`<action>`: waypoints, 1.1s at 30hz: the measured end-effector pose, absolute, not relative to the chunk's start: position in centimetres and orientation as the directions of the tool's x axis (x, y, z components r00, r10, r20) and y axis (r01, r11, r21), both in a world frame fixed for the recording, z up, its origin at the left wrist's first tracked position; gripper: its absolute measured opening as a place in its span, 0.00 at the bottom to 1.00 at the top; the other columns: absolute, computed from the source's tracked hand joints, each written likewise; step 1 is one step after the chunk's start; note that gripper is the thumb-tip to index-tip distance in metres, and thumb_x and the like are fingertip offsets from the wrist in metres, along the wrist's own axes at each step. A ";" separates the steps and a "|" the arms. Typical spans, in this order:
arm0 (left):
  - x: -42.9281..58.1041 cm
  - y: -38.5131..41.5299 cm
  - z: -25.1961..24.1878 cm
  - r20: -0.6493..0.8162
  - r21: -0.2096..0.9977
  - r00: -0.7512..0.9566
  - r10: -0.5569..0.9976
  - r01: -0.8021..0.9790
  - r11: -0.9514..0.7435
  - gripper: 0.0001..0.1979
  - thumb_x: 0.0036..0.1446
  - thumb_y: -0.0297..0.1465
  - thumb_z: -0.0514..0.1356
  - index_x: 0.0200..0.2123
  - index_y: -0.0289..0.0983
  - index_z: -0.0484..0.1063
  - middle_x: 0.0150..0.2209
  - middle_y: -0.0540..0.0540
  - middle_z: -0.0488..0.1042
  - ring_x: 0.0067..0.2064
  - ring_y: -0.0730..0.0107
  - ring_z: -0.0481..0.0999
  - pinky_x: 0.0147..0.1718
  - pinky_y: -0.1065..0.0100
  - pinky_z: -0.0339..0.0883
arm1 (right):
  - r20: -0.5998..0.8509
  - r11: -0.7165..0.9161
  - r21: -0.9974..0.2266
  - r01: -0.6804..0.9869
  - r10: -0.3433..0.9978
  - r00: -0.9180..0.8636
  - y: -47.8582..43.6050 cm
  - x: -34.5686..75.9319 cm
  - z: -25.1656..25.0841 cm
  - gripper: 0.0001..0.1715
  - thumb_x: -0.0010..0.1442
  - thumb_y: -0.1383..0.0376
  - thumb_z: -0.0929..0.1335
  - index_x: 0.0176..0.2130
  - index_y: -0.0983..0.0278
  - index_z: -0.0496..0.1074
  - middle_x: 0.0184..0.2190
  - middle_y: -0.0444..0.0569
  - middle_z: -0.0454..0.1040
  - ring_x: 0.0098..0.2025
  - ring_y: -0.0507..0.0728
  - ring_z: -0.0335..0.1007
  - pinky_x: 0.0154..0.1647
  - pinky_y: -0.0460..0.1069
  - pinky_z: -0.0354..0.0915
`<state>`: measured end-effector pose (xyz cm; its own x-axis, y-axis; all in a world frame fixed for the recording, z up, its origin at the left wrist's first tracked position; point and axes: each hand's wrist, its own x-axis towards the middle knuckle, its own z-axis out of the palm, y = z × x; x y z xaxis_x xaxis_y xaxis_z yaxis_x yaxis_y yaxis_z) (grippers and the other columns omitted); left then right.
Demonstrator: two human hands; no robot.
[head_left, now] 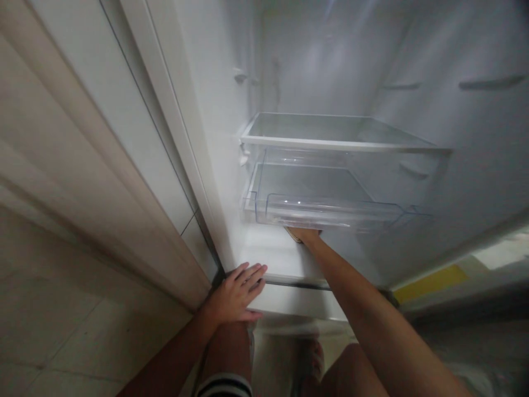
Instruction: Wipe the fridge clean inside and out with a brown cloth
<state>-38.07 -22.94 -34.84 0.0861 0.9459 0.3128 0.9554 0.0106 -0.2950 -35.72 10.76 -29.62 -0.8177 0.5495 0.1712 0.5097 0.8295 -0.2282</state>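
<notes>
My left hand (pixel 242 291) rests with its fingers spread at the front left edge of the refrigerator's bottom, palm down. My right hand (pixel 306 234) reaches deep into the refrigerator (pixel 268 256), low down under a clear plastic drawer (pixel 314 212). A brownish cloth-like thing (pixel 294 235) with a pale edge shows beside that hand, against the white floor of the compartment. The drawer front covers most of my right fingers, so only the wrist and back of the hand are seen.
Above the drawer spans a glass shelf (pixel 314 129) with a white front rim. Shelf ridges (pixel 491 82) line the right wall. A wooden panel (pixel 103 165) stands at the left over a tiled floor (pixel 53 331). My knees are close to the refrigerator's base.
</notes>
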 end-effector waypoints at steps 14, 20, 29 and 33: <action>-37.6 -22.6 -35.1 0.456 -0.277 0.107 0.884 0.960 0.026 0.36 0.59 0.60 0.64 0.57 0.39 0.78 0.73 0.33 0.66 0.74 0.49 0.65 0.76 0.51 0.48 | 0.284 0.928 -0.220 0.300 0.355 -0.891 2.1 -21.6 -28.2 0.29 0.74 0.40 0.62 0.58 0.54 0.78 0.56 0.53 0.76 0.63 0.64 0.65 0.72 0.65 0.48; -37.9 -22.6 -35.6 0.488 -0.262 0.124 0.864 0.965 0.010 0.36 0.59 0.60 0.65 0.59 0.41 0.77 0.75 0.35 0.63 0.74 0.48 0.64 0.76 0.50 0.49 | 0.273 0.777 -0.197 0.598 0.630 -0.727 6.8 -18.1 -27.9 0.27 0.75 0.44 0.62 0.55 0.57 0.79 0.55 0.58 0.76 0.62 0.68 0.66 0.68 0.67 0.53; -38.0 -22.6 -35.7 0.458 -0.314 0.187 0.869 0.949 -0.039 0.35 0.63 0.59 0.62 0.61 0.40 0.75 0.71 0.36 0.71 0.71 0.53 0.68 0.76 0.54 0.48 | 0.279 0.690 -0.230 0.686 0.722 -0.633 5.7 -21.1 -27.8 0.27 0.76 0.50 0.60 0.54 0.62 0.79 0.55 0.62 0.76 0.62 0.73 0.65 0.70 0.73 0.50; -38.2 -22.9 -36.1 0.420 -0.324 0.271 0.866 0.936 -0.136 0.29 0.69 0.51 0.62 0.65 0.42 0.72 0.63 0.42 0.79 0.64 0.60 0.75 0.73 0.58 0.54 | 0.275 0.774 -0.239 0.587 0.634 -0.723 1.0 -23.8 -27.9 0.25 0.76 0.50 0.61 0.55 0.60 0.78 0.56 0.60 0.76 0.63 0.69 0.64 0.72 0.70 0.47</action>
